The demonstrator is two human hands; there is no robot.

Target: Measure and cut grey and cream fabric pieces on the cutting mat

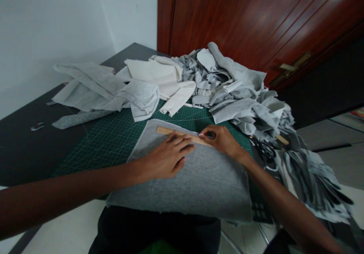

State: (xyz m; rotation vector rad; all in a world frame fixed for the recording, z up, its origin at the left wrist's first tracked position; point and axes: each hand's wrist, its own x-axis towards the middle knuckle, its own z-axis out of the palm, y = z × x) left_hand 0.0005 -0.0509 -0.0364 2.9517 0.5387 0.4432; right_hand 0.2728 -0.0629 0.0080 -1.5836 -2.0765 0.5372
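Observation:
A grey piece of fabric (184,193) lies spread over the near part of a green cutting mat (110,140) and hangs past the table's front edge. Across its far part rests a wooden ruler (163,130). My left hand (167,156) lies on the ruler and fabric, fingers stretched out and slightly apart. Over the ruler's right part, my right hand (223,140) is closed in a pinch, fingertips at the ruler's far edge. A small pale pinkish spot shows at those fingertips; whether it is a held thing or a nail, I cannot tell.
Pale fabric pieces (93,87) and a heap of grey scraps (241,90) cover the table's back. To the right lie black-handled scissors (265,151) and a stack of grey cloth strips (313,182). A wooden door (241,26) stands behind.

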